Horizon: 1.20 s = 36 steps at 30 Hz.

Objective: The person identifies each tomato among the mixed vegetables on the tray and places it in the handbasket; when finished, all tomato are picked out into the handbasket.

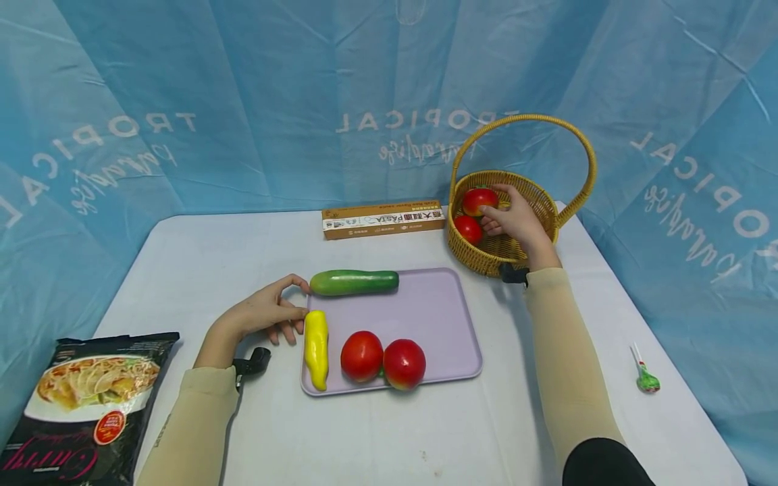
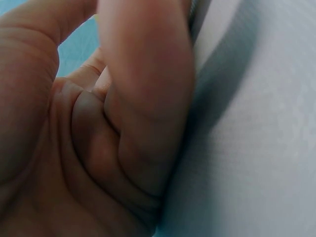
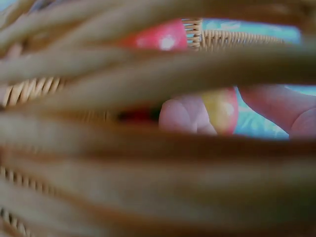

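Note:
My left hand is beside the lavender tray, its thumb and index finger at the left rim between a green cucumber and a yellow pepper. Its loosely bent fingers fill much of the left wrist view. Inside the wicker basket, my right hand holds the upper red tomato between thumb and index finger; another tomato lies just below. Blurred wicker hides much of the right wrist view, where fingers show against a red-yellow surface.
Two larger tomatoes lie at the tray's front edge. A pasta box is behind the tray, left of the basket. At the front left is a black noodle packet; a green lollipop lies far right.

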Available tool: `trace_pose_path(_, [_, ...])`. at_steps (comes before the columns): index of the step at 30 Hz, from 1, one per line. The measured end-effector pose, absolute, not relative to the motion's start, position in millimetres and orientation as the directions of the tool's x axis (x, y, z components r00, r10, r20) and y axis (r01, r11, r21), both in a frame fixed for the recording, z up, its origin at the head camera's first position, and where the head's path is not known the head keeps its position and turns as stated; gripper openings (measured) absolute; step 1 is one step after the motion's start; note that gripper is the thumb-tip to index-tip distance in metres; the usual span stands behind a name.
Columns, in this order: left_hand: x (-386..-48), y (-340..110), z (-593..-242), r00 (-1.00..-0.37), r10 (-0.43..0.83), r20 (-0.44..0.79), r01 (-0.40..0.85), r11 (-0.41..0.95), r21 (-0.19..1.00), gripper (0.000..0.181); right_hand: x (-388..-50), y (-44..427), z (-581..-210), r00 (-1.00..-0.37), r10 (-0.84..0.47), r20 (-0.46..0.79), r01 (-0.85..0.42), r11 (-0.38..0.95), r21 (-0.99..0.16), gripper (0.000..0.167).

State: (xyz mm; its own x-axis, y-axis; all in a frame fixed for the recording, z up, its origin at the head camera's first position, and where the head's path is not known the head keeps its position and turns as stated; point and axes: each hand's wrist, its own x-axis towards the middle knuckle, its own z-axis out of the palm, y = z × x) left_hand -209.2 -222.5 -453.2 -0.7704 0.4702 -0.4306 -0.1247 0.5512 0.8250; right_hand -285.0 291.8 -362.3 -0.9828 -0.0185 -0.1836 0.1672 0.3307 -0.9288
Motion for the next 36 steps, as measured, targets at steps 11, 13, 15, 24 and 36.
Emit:
trace_pose_path(11, [-209,-222,-452,-0.771,0.466,-0.433,-0.134,0.547,0.826,0.052,-275,291,-360,-0.995,-0.002,-0.095,0.084,0.437,-0.895,0.07])
trace_pose_path(13, [-209,-222,-452,-0.771,0.465,-0.435,-0.135,0.548,0.825,0.053,-270,289,-358,-0.997,-0.026,-0.071,0.051,0.448,-0.893,0.068])
trace_pose_path(15, [-209,-222,-453,-0.771,0.465,-0.435,-0.134,0.549,0.825,0.053,-264,284,-355,-0.997,-0.067,-0.046,0.011,0.444,-0.896,0.065])
trace_pose_path(24, [-210,-223,-453,-0.768,0.473,-0.432,-0.129,0.547,0.827,0.053,-236,251,-343,-0.928,-0.373,0.026,-0.195,0.423,-0.885,0.052])
trace_pose_path(36, [-208,-222,-452,-0.771,0.468,-0.432,-0.114,0.565,0.817,0.052,-207,209,-368,-0.647,-0.756,-0.096,-0.272,0.348,-0.897,0.053])
